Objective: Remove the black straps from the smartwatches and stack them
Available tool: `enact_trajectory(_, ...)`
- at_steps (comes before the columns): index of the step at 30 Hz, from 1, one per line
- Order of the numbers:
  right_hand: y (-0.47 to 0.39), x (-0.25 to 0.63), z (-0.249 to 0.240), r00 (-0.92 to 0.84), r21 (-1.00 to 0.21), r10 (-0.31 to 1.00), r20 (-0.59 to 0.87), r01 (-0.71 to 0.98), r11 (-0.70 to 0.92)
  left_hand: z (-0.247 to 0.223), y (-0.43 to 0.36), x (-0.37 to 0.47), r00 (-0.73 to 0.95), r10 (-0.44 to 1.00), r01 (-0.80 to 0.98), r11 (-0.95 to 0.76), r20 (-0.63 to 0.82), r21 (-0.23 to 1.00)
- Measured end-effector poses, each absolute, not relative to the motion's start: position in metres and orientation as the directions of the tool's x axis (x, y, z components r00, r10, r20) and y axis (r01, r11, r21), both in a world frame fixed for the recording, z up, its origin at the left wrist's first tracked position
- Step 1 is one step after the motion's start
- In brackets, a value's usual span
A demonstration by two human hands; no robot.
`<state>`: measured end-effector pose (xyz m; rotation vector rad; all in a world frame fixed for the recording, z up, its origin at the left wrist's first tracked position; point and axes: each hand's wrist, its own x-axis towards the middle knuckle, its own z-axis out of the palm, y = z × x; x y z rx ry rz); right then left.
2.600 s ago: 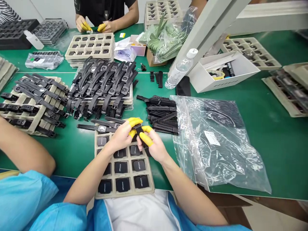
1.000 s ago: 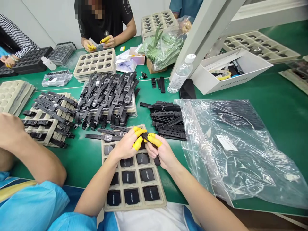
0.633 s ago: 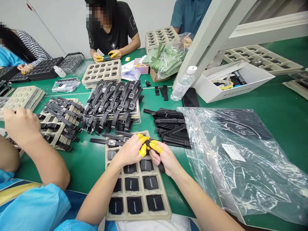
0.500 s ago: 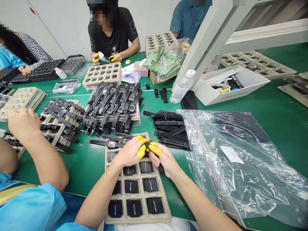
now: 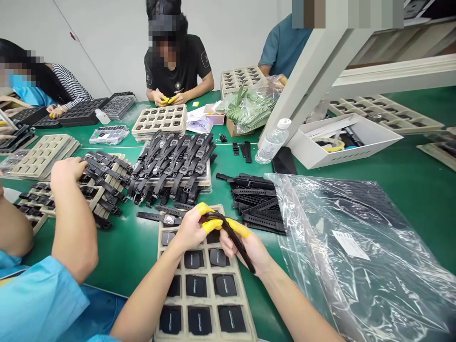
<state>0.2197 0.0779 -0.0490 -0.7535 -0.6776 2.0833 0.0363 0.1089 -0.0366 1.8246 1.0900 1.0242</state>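
Both hands wear yellow fingertip covers and meet above a beige tray (image 5: 231, 335). My left hand (image 5: 194, 228) pinches the upper end of a black watch strap (image 5: 242, 249); whether a watch case sits between the fingers is hidden. My right hand (image 5: 247, 242) grips the same strap near its middle, and its lower end slants down across the palm. Black square watch pieces (image 5: 195, 286) with pale lettering fill the tray's pockets beneath. At the tray's far left edge lies a watch with straps attached (image 5: 170, 219), beside another partly covered by my left hand.
Loose black straps (image 5: 256, 204) lie behind my right hand, partly under a clear plastic bag (image 5: 356, 266). Strapped watches (image 5: 171, 166) are heaped on trays beyond. A water bottle (image 5: 272, 142) and white box (image 5: 345, 142) stand farther back. A co-worker's arm (image 5: 74, 213) reaches in at left.
The strap has turned in my hands, so more of its length now shows below my right hand. The co-worker's hand at left moved right to the strapped watches. The view shifted slightly.
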Motion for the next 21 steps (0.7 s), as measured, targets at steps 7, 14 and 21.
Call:
enact_trajectory(7,0.073,0.217,-0.049,-0.58,-0.61,0.736,-0.35,-0.456,-0.648,-0.036,0.106,0.043,0.185,0.972,0.039,-0.155,0.145,0.987)
enact_trajectory(14,0.072,0.22,-0.045,-0.62,-0.689,0.677,-0.396,-0.287,-0.665,-0.034,0.12,0.032,-0.312,0.949,-0.302,-0.137,0.038,0.943)
enact_trajectory(21,0.077,0.23,-0.041,-0.604,-0.748,0.708,-0.366,-0.262,-0.61,-0.028,0.118,0.031,-0.421,0.898,-0.271,-0.256,0.125,0.928)
